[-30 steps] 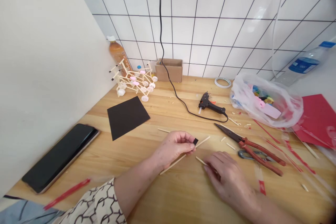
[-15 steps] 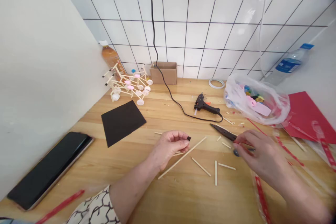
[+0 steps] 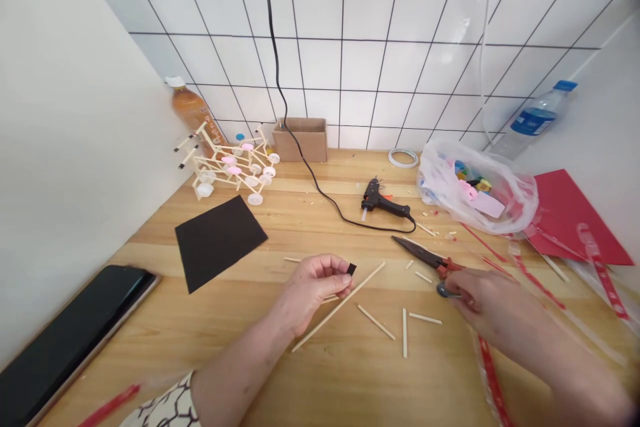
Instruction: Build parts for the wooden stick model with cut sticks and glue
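My left hand (image 3: 325,283) pinches a small black piece of paper (image 3: 351,269) between thumb and fingertips, above the wooden table. My right hand (image 3: 487,297) has its fingers closed around the handles of a pair of scissors (image 3: 420,251), whose dark blades point away to the left near the tabletop. Beneath my left hand lies a long thin wooden stick (image 3: 340,307). Shorter sticks, among them an upright-lying one (image 3: 405,332) and a slanted one (image 3: 376,322), rest between my hands. A black sheet of paper (image 3: 220,240) lies to the left.
Behind are a glue gun (image 3: 385,200) with its cord, a tape roll (image 3: 403,158), a cardboard box (image 3: 303,143) and a stick-built model (image 3: 230,163). A plastic bag (image 3: 430,180) and red paper (image 3: 575,213) sit right, a phone (image 3: 75,340) left.
My right hand has moved onto the scissors' handles and closed around them. My left hand still pinches the black piece. The view has shifted slightly to the right.
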`<action>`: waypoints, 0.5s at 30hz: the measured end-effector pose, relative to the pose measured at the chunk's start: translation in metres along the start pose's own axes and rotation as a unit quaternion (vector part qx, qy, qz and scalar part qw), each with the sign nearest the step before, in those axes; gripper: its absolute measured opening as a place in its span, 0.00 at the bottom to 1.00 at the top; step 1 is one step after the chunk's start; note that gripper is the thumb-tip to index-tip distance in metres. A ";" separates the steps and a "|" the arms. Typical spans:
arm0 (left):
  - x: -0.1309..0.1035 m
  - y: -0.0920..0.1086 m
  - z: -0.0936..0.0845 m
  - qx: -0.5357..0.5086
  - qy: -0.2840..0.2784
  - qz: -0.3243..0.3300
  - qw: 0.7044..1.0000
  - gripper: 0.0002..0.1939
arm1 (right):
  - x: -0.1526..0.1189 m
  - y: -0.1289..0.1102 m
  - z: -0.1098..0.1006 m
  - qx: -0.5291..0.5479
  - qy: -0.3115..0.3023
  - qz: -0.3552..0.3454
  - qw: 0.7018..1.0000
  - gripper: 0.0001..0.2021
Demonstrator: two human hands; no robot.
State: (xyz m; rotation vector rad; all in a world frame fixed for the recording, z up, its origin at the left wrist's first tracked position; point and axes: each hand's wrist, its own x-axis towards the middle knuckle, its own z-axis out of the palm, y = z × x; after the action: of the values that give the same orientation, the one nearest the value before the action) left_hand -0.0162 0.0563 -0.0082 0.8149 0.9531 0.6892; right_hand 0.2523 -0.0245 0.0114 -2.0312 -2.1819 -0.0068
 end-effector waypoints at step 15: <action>0.000 -0.002 -0.001 -0.001 -0.015 -0.006 1.000 0.11 | 0.007 -0.002 -0.011 -0.120 -0.038 0.014 0.992 0.06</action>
State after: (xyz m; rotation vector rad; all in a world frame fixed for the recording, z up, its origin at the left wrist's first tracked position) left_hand -0.0167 0.0553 -0.0098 0.8156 0.9303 0.6660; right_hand 0.2511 -0.0189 0.0229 -2.2216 -2.2953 -0.2030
